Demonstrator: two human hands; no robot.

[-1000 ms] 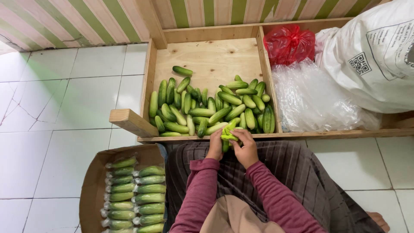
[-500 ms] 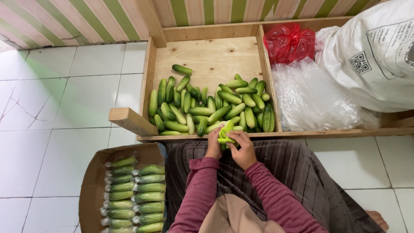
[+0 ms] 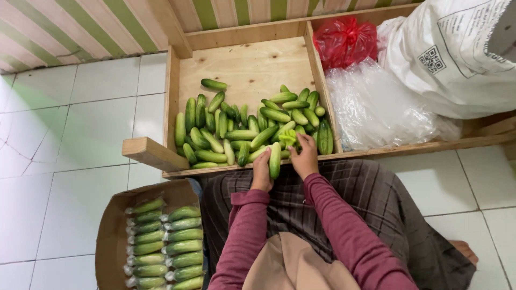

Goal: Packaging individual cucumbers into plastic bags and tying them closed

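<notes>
Sat on pale floor tiles [image 3: 80,134], knees up against a low wooden bin [image 3: 252,64]. Beyond the right hand, off to its outer side: a big white sack [image 3: 457,59], a heap of clear plastic bags [image 3: 376,107], a red bag [image 3: 344,37]. Straight ahead of both hands, a pile of loose cucumbers [image 3: 236,129] spread across the bin floor. Below and outside the left elbow, a cardboard box [image 3: 110,236] of wrapped cucumbers [image 3: 166,236] in two rows.

Left hand [image 3: 262,173] curled shut around one cucumber [image 3: 274,159], long axis pointing away from the body, upright between both hands. Right hand [image 3: 304,158] just beside it, fingers pinching something bright green at its top end [image 3: 289,138]; whether wrap or stalk, too small to tell. Left nearer the lower end, right nearer the top.
</notes>
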